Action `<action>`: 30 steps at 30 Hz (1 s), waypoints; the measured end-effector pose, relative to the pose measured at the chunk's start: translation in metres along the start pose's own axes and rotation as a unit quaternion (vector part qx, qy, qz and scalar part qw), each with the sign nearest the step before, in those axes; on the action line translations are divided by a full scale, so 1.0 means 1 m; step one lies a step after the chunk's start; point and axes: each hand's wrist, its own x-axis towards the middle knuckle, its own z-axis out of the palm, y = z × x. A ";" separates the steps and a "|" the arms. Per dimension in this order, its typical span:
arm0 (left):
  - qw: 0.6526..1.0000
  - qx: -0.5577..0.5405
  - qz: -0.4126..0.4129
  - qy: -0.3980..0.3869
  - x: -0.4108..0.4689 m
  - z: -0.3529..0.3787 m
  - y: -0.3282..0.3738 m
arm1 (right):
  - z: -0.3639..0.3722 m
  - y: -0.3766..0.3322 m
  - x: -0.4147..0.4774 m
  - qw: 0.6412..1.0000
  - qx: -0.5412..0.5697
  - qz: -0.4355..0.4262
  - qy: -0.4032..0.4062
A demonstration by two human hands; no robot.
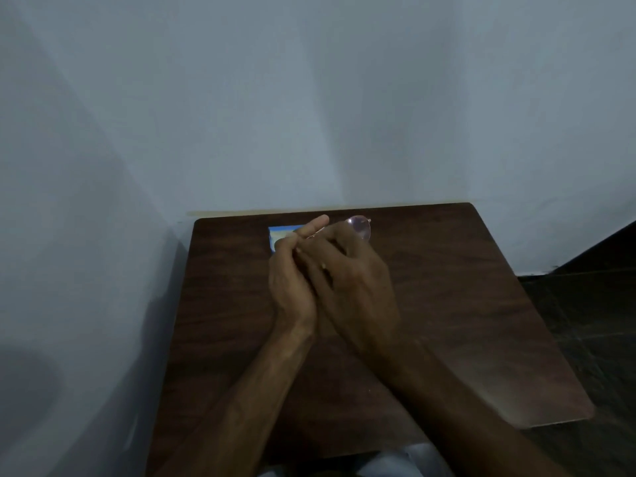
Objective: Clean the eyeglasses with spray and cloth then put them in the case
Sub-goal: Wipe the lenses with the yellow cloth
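The eyeglasses (359,227) have thin frames and pinkish lenses; one round lens shows above my fingers, the other is hidden. Both hands meet over the far middle of the table. My right hand (354,280) is closed around the glasses from the right. My left hand (292,280) presses against them from the left, its forefinger stretched out over the frame. A blue cloth or packet (277,235) lies flat on the table just behind my left hand, mostly covered. No spray bottle or case is visible.
The dark wooden table (464,304) stands against a pale wall (309,98) that also runs along its left side. A dark tiled floor (592,304) lies to the right. Pale trousers (395,463) show at the near edge.
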 end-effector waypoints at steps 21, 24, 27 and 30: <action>0.988 -0.092 -0.113 -0.049 -0.011 -0.002 0.013 | -0.003 0.014 -0.004 0.999 0.010 -0.045 0.008; 0.990 -0.080 -0.105 -0.043 -0.007 -0.001 0.016 | -0.006 0.024 -0.003 0.999 -0.001 -0.029 0.043; 0.994 -0.071 -0.082 -0.031 -0.007 -0.001 0.010 | -0.013 0.034 0.013 0.993 -0.002 0.024 0.114; 0.994 -0.077 -0.059 -0.049 -0.007 -0.002 0.012 | -0.021 0.039 0.020 0.991 0.001 0.044 0.125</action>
